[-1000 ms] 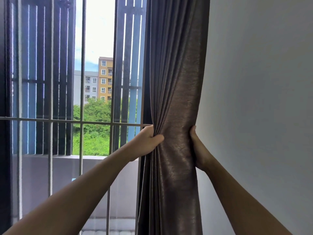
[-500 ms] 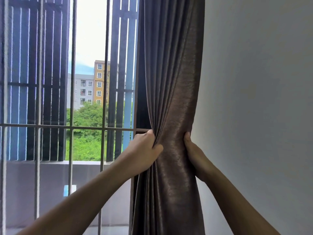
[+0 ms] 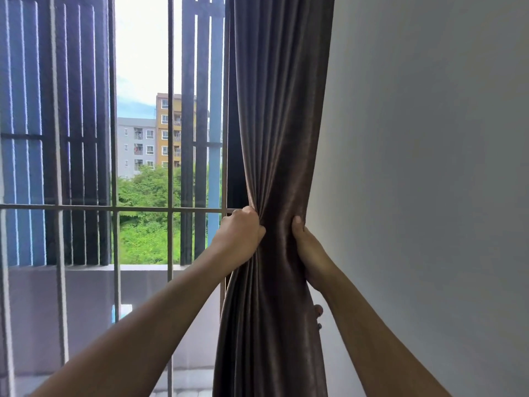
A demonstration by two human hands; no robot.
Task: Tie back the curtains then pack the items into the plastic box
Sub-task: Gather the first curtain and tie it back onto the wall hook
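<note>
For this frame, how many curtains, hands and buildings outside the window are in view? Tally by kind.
Curtains: 1, the brown curtain
Hands: 2, left hand and right hand, both gripping the curtain
Buildings outside: 2, grey building and orange building
Total: 5

One curtain (image 3: 274, 138), two hands (image 3: 239, 236) (image 3: 310, 253), one window (image 3: 143, 81)

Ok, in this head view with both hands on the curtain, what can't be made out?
Fingers of the right hand, head view: behind the curtain, hidden by fabric; only thumb and palm show.
Small knob-like bits at the curtain's right edge, head view: too small to identify.
Curtain top and hem, head view: cut off by frame edges.
Tie-back, plastic box, items: none in the head view.
</note>
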